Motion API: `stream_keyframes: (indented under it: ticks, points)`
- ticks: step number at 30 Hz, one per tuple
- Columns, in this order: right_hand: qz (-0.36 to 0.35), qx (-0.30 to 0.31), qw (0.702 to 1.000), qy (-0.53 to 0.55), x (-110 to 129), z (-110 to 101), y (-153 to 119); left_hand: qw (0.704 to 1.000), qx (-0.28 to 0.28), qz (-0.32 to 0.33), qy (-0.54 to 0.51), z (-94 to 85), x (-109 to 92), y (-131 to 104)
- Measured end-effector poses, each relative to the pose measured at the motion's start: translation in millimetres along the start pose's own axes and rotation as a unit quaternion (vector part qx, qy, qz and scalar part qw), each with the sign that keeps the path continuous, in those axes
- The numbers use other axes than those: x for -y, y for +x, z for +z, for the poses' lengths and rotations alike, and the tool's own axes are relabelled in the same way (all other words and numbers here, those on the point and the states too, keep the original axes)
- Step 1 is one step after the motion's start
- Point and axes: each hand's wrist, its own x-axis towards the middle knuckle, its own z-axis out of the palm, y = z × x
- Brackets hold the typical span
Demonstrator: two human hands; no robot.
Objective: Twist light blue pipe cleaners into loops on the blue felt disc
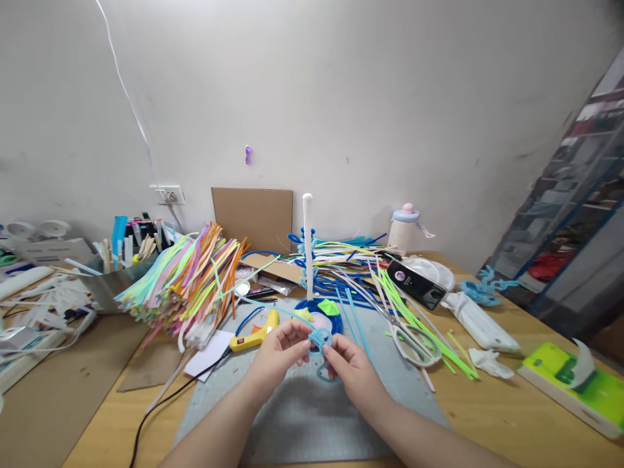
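Observation:
Between my two hands is a light blue pipe cleaner [322, 337], bent into small loops, with one long straight end reaching up to the left. My left hand [281, 354] pinches the looped part from the left. The fingers of my right hand [351, 370] are closed on its right side, beside a lower curl. Just behind them stands a white upright stick [307, 247] on a round dark blue base [335, 323] with yellow and green star-like pieces. Blue curled pipe cleaners surround the stick. Left of my left hand lies a yellow glue gun [256, 333].
A grey cutting mat [312, 416] lies under my hands. Bundled coloured pipe cleaners [195, 286] are at left. To the right are scissors [416, 344], a phone [414, 284], a white packet [482, 322], a green tissue pack [575, 383] and a bottle [403, 231].

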Motion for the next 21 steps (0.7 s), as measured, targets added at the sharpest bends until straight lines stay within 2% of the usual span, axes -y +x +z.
stream_keyframes:
  ticks: [5,12,21]
  points:
    - [-0.007,0.005,1.000,-0.011,6,1,-2,0.999,-0.045,-0.024,0.017,3.5,1,1]
    - [0.011,0.021,1.000,-0.010,0,-2,2,0.996,-0.037,-0.054,0.056,5.0,7,1]
    - [0.025,-0.008,0.999,0.019,-5,-4,4,0.998,0.004,0.011,0.061,5.1,13,-2]
